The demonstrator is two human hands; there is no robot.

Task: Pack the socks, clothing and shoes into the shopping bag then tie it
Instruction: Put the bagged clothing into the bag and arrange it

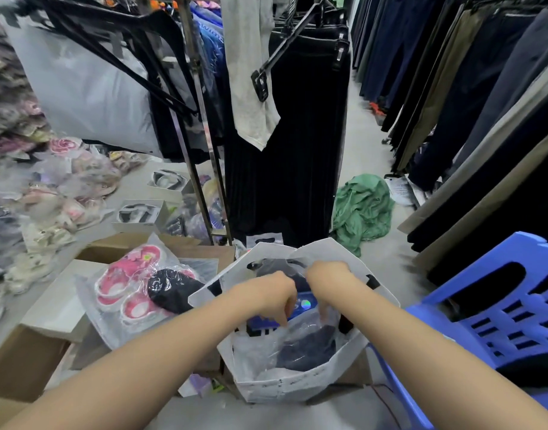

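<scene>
One white shopping bag (285,383), mouth open

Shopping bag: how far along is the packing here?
Partly done. The white shopping bag already holds a dark clothing packet. Both hands, left and right, are pushing a blue package in. The pink shoes remain outside; the bag is untied.

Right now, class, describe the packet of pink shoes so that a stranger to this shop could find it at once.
Start at the white shopping bag that both hands reach into. Just to its left, a clear plastic packet lies on cardboard boxes. The pink shoes inside, with white insoles, stand out against the dark bundle packed beside them.
</scene>
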